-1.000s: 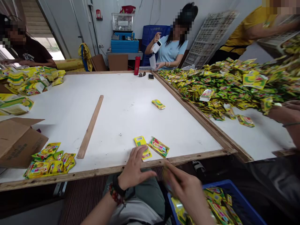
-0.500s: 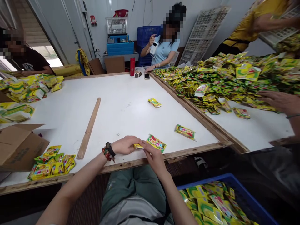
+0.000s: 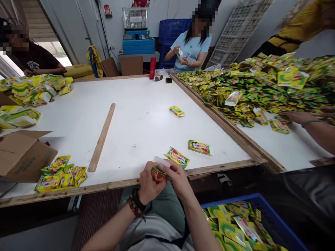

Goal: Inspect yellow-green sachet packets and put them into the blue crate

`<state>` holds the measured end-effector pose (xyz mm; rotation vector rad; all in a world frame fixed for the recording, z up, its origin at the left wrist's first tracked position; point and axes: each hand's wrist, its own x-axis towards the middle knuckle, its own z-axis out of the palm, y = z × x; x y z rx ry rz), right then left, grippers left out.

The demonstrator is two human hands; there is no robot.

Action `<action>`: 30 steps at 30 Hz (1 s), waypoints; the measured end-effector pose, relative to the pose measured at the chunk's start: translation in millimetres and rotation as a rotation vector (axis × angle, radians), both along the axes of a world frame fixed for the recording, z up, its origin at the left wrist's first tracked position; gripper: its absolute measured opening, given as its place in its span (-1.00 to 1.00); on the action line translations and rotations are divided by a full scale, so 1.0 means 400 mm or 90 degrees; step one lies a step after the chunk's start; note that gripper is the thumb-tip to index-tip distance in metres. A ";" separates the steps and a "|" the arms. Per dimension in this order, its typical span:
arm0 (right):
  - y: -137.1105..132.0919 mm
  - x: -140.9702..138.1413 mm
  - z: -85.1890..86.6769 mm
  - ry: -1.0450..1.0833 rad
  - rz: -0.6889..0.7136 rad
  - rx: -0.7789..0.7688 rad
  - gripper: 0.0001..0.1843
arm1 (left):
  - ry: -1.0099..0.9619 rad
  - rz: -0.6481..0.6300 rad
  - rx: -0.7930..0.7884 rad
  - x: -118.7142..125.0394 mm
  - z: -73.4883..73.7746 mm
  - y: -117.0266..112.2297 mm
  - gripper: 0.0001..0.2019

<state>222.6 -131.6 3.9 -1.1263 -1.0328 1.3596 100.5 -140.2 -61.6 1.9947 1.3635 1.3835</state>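
Observation:
Between my hands, just over the table's front edge, is a small yellow-and-green candy box [image 3: 158,175] with a white end flap standing up. My left hand [image 3: 149,184] is wrapped round the box from the left. On the right side, my right hand [image 3: 176,176] pinches the flap with thumb and fingers. Close beyond my hands lies a flattened-looking candy box [image 3: 178,157] printed in bright letters. A second box [image 3: 199,147] rests to its right, and a third box [image 3: 177,111] farther back.
Candy packets [image 3: 61,174] and a brown carton [image 3: 23,157] sit at left, near a wooden strip [image 3: 102,137]. A wooden divider [image 3: 217,120] borders a large heap of packets [image 3: 251,83]. A blue crate [image 3: 258,198] stands below right. Co-workers surround the table; a hand [image 3: 295,116] reaches the heap.
My hands have drawn the box back toward me and turned it, so its printed face and white flap show. The nearest right-hand box has shifted slightly left. The person opposite has brought both hands together.

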 end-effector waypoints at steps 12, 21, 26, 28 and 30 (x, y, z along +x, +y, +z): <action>-0.021 -0.008 -0.013 -0.259 -0.067 0.159 -0.71 | 0.056 -0.086 -0.209 -0.003 0.032 0.016 -0.40; -0.038 -0.016 -0.018 -0.399 0.007 0.343 -0.60 | 0.022 -0.130 -0.213 -0.005 0.053 0.026 -0.58; -0.167 0.138 0.008 -0.600 -0.066 0.256 -0.65 | 0.056 -0.284 -0.222 -0.014 0.089 0.012 -0.43; -0.234 0.243 0.001 -0.770 -0.108 0.077 -0.70 | 0.041 -0.248 -0.252 -0.014 0.099 0.011 -0.61; -0.261 0.314 -0.019 -0.876 -0.119 -0.036 -0.71 | 0.000 -0.198 -0.291 -0.005 0.106 0.015 -0.79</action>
